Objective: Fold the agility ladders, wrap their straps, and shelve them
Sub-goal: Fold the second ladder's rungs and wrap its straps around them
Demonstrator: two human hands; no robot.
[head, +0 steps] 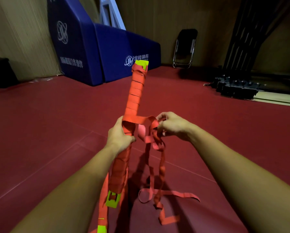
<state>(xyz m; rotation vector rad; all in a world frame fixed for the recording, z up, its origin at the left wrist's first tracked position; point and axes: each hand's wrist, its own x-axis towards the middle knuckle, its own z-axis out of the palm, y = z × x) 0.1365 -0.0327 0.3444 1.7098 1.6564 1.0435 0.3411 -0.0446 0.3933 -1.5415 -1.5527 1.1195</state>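
**Me:** My left hand [119, 134] grips the middle of the folded ladder bundle [135, 95], with the fingers curled round it. My right hand [172, 126] pinches the loose orange strap [159, 165] just to the right of the bundle, its fingers bent round a bunch of loops.

**Friend:** How does the bundle sit?

**Me:** I hold it in the air above the red floor [40, 132]. It is tilted away from me with the far end raised. Orange webbing is wound round it in close turns, both above and below my left hand. A yellow-green rung end [141, 64] sticks out at the top, and a second rung end [113, 199] shows at the near end.

**Friend:** And the strap itself?

**Me:** One flat band runs from the bundle, just above my left hand, across to my right hand. From there the rest hangs in twisted lengths. Its ends lie in loops on the floor between my forearms. Another length hangs along the left of the bundle, down towards a yellow-green piece [102, 229] at the bottom edge of the view.

**Friend:** What else is around you?

**Me:** A blue padded base [107, 52] with white logos stands against the wall ahead on the left. A folded black chair [184, 47] leans on the wall to its right. Some black equipment [236, 86] sits on the floor at the far right.
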